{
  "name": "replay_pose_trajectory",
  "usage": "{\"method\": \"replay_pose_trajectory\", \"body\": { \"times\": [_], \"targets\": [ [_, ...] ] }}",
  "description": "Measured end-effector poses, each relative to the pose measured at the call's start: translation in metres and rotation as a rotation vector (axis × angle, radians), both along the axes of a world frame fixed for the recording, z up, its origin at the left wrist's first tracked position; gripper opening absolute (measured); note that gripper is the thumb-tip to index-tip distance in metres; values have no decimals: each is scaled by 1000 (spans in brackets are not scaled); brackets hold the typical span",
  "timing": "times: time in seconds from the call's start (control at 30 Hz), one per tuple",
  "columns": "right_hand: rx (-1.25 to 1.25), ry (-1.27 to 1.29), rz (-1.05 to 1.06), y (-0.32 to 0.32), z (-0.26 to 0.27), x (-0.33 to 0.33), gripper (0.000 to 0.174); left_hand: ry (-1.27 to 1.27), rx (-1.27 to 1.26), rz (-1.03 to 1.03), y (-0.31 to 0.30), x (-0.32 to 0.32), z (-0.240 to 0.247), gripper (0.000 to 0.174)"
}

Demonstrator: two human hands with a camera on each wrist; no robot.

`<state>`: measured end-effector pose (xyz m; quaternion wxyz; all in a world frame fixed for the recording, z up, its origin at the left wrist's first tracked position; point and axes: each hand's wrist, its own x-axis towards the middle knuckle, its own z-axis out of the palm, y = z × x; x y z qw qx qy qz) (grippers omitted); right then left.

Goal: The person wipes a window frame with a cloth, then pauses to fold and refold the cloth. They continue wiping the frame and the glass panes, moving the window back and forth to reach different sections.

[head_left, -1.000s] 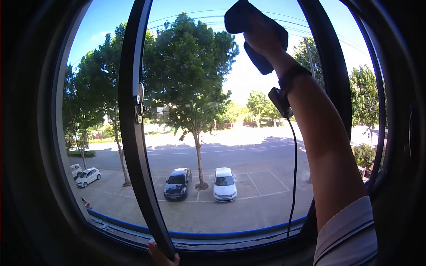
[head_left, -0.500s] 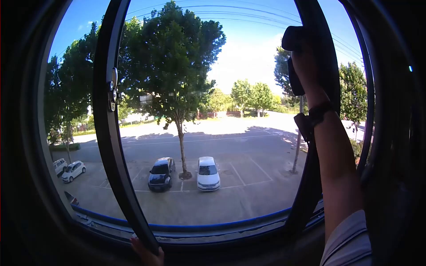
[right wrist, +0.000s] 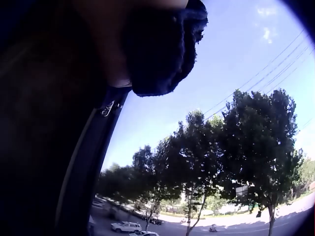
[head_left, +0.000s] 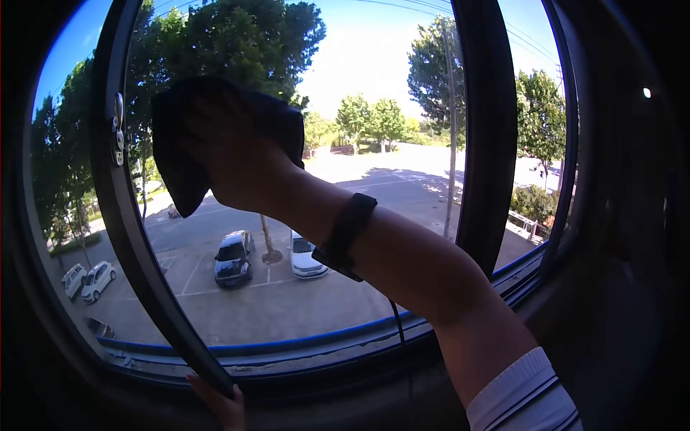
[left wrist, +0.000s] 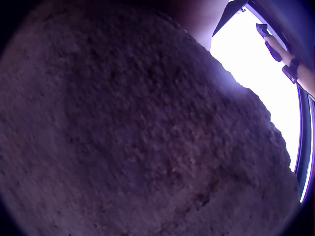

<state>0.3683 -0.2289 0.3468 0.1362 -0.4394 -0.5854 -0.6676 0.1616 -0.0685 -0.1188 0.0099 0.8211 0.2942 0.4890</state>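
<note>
In the head view my right hand [head_left: 241,158] presses a dark cloth [head_left: 277,122] against the window glass, fingers spread over it, just right of the upright sash bar [head_left: 147,251]. The right wrist view shows the cloth [right wrist: 157,54] hanging in folds beside the hand [right wrist: 110,44]. My left hand [head_left: 221,406] holds the foot of that bar, a finger on one side and the thumb on the other. In the left wrist view only a part of this hand [left wrist: 197,17] shows, at the top.
A metal latch [head_left: 118,133] is fixed to the sash bar. A second dark upright [head_left: 489,136] stands to the right. The bottom track [head_left: 302,357] runs below the glass. A cable [head_left: 397,320] hangs from the right wrist. A rough surface [left wrist: 147,118] fills most of the left wrist view.
My right hand has moved with the cloth from the upper right, across the glass and down to the left side. The head view has turned rightward. The left hand stays at the bar's foot.
</note>
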Motion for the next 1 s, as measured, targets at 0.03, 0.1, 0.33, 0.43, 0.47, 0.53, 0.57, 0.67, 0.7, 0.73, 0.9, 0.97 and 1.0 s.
{"method": "replay_pose_trajectory", "body": {
  "times": [0.03, 0.1, 0.33, 0.43, 0.47, 0.53, 0.57, 0.67, 0.7, 0.73, 0.9, 0.97, 1.0],
  "targets": [
    [6, 2, -4, -7, -1, 1, 55, 2, 6, -4, 1, 0, -1, 94],
    [-90, -69, -53, -28, -1, 9, 59, -44, 56, -7, 3, 2, 0, 94],
    [329, -9, -105, -164, 73, 113, 60, -74, -20, -32, -8, 3, 8, 91],
    [499, 69, -141, -215, 67, 148, 51, -86, -2, -34, -9, 4, 8, 95],
    [478, 222, -108, -224, 53, 148, 54, -96, 6, -41, -7, 4, 8, 96],
    [457, 382, -83, -231, 22, 141, 57, -97, 14, -55, -6, 7, 8, 96],
    [455, 289, -174, -230, 4, 138, 57, -115, 30, -58, -7, 7, 8, 91],
    [409, 245, -306, -233, -64, 129, 57, -121, 39, -63, -7, 7, 8, 87],
    [370, 275, -330, -233, -88, 124, 58, -132, 35, -53, -7, 7, 8, 87],
    [278, 353, -322, -236, -111, 117, 60, -126, 28, -57, -8, 9, 9, 87],
    [-424, 527, -499, -265, -242, 93, 50, -135, 86, -82, -5, 9, 9, 87],
    [-600, 469, -435, -279, -251, 98, 49, -126, 64, -77, -6, 9, 9, 88],
    [-670, 497, -388, -280, -237, 100, 51, -116, 45, -59, -4, 6, 9, 88]
  ]
}}
